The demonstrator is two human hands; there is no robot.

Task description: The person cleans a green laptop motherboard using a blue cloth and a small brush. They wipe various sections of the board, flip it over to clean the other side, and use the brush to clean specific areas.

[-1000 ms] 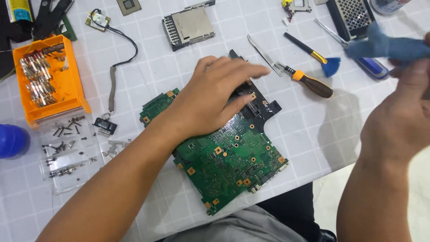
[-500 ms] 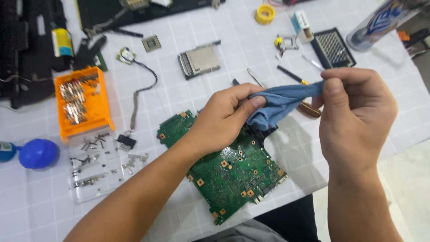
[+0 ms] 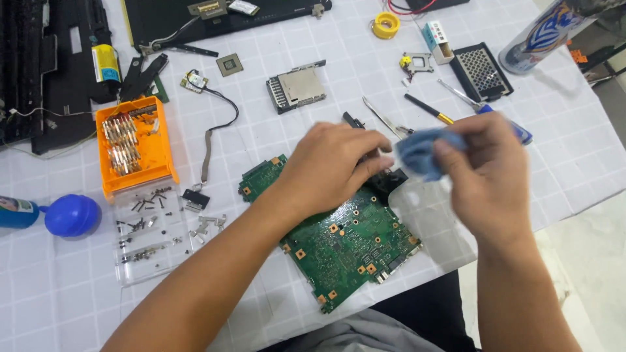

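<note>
Your right hand pinches a crumpled blue cloth between thumb and fingertips, held just above the table. Your left hand rests palm down, fingers curled and closed over the upper end of a green rectangular printed circuit board, its fingertips meeting the cloth's edge. The board lies tilted on a white grid-patterned mat at the near table edge. To its left: a clear plastic tray of small screws, an orange plastic bit case, a blue rubber blower bulb. Beyond the hands lie a silver metal card-slot frame and metal tweezers.
</note>
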